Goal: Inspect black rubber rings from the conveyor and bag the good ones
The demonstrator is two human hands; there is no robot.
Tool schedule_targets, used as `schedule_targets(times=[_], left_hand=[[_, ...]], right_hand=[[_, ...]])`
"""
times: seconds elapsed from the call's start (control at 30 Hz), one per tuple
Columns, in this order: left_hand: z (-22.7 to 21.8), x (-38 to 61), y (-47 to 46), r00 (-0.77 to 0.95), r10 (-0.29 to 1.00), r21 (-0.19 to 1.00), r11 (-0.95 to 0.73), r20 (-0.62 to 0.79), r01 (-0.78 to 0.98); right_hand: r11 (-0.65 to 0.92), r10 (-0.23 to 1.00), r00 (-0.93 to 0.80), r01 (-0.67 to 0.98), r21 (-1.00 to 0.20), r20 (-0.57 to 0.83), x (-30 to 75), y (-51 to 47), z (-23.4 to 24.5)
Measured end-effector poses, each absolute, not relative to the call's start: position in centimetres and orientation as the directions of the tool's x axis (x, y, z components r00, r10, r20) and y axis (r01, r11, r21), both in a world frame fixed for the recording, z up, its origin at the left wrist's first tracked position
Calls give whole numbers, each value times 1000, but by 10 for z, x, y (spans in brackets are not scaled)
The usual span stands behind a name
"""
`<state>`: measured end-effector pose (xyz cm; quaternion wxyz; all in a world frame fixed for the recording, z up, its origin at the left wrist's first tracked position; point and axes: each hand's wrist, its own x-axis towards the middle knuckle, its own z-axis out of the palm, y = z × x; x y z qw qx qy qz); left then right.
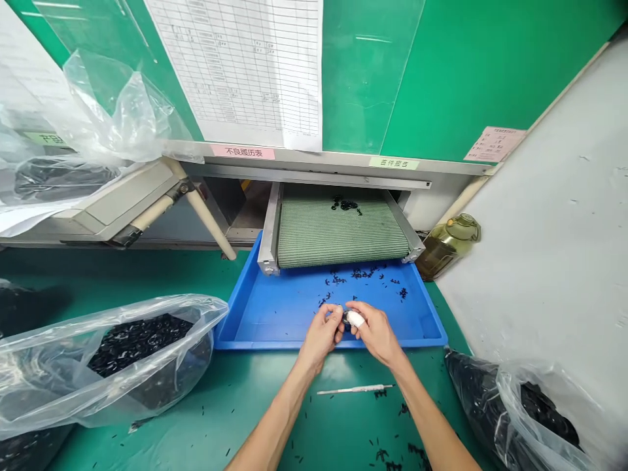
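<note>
My left hand [324, 332] and my right hand [373, 330] meet over the front edge of a blue tray [275, 320]. Both are closed in a pinch on a small black plastic part [346, 319] held between them. A white cot covers one finger of my right hand. Small black parts [366, 276] lie scattered in the tray below the end of a green mesh conveyor belt [338, 232]. More black parts [346, 205] sit further back on the belt.
A clear bag of black parts [112, 356] lies at left, another bag [534, 405] at lower right. A thin white tool [353, 390] lies on the green table. An olive bottle [446, 243] stands right of the belt. Paper forms hang on the green wall.
</note>
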<state>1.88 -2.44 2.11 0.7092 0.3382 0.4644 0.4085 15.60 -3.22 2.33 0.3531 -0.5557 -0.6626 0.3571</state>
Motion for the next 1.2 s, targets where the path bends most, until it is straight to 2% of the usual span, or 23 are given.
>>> schedule_targets(times=[0.1,0.2,0.33,0.43,0.57,0.73,1.0,1.13,1.2], left_hand=[[20,21,-30,276,901,866,409,-334,-288],[20,22,-34,247,907,849,411,-342,-331],[21,23,-39,279,902,814,421,-330,-400],[20,25,-43,237,913,810,405,-332,-425],[19,29,-49,201,925,843,377,-322,-384],[28,33,-54,169,922,851,386,-348,-356],[54,44,-69,313,898,790,427,-310,-440],[77,64,-75,417,857,753,484,-303,-446],[91,88,-77,517,806,761,521,-289,-387]], right_hand=[[243,968,-193,553,-797,162,156,-37,35],[262,958,-254,573,-777,136,155,-39,42],[234,968,-208,531,-815,142,153,-40,39],[189,981,-145,511,-838,132,148,-38,29],[84,996,-72,543,-835,53,149,-32,18],[13,996,61,603,-798,62,176,-32,15],[-96,981,187,686,-721,48,198,-55,20],[-130,966,252,652,-747,51,201,-67,22],[-101,967,246,615,-782,68,203,-74,22]])
